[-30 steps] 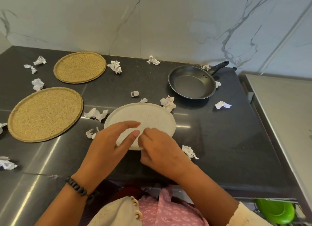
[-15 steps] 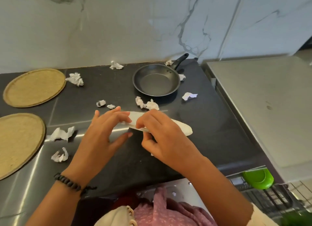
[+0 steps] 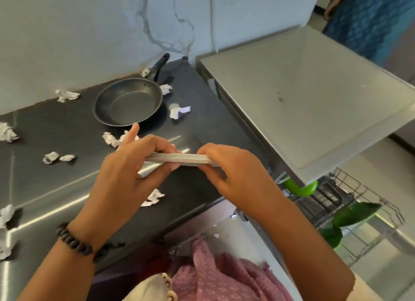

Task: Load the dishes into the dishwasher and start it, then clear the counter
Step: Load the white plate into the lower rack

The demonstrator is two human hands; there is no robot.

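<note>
Plate [image 3: 179,159] has been lifted off the surface [image 3: 67,188] since a second ago: then it lay flat with both hands at its near rim, now it is held edge-on in the air, seen only as a thin pale strip. View has been swung right as well, so the open dishwasher rack [image 3: 350,201] is now shown at lower right.

Left hand [image 3: 125,179]: fingers curled over the plate's left rim, thumb below, index finger raised free. Right hand [image 3: 233,174]: fingers pinched on the right rim. Plate is gripped at both ends, clear of the surface.

Judged step: carry to the rack, not yet begun. Green dishes [image 3: 301,188] are already seated in the rack; free slots cannot be made out from here.

Left on the surface: frying pan [image 3: 128,102], untouched behind the hands, and crumpled paper scraps [image 3: 179,112] scattered around. So loading is judged only partly done; start and clearing are still outstanding.
</note>
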